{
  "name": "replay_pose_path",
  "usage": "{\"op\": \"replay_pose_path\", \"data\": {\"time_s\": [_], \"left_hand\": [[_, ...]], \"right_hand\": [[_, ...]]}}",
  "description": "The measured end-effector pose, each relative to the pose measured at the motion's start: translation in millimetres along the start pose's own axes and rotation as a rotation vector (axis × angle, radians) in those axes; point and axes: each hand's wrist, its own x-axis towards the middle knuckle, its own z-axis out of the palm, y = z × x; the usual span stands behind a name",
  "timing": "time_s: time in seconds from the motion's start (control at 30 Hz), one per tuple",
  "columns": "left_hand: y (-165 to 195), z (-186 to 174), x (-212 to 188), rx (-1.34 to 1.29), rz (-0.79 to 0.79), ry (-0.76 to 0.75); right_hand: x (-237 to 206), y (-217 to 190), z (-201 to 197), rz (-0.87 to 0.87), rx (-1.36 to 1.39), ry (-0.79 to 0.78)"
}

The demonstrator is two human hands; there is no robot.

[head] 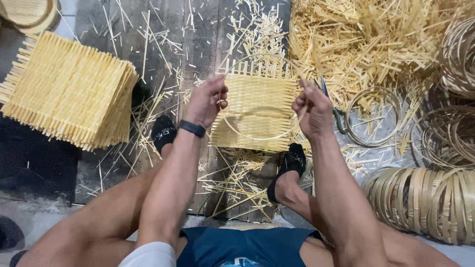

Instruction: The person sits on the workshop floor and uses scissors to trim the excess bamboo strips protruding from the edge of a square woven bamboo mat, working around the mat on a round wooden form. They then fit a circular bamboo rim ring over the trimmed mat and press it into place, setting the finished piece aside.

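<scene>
The left hand (207, 101) and right hand (311, 111) each pinch 1 side of a thin hoop (257, 136). The woven mat (257, 99) lies just under it, between both hands.

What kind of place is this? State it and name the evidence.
Likely a bamboo-weaving workshop floor: a stack of woven mats, piles of bamboo strip offcuts and rows of bamboo hoops.

No packages, labels, signs or screens in view; only loose bamboo weaving material.
</scene>
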Motion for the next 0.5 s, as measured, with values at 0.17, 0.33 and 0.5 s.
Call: {"op": "replay_pose_path", "data": {"time_s": [0.17, 0.33, 0.5], "left_hand": [[-74.2, -41.1, 47.5, 0.505, 0.567, 0.171], [-106.7, -72.2, 80.5, 0.957, 0.466, 0.363], [-107.3, -79.9, 77.8, 1.019, 0.408, 0.352]], "right_hand": [[27.9, 54.3, -27.5, -0.132, -0.807, 0.184], [42.2, 102.6, -53.5, -0.378, -1.272, 0.185], [36.4, 115.0, -59.1, -0.359, -1.329, 0.215]]}}
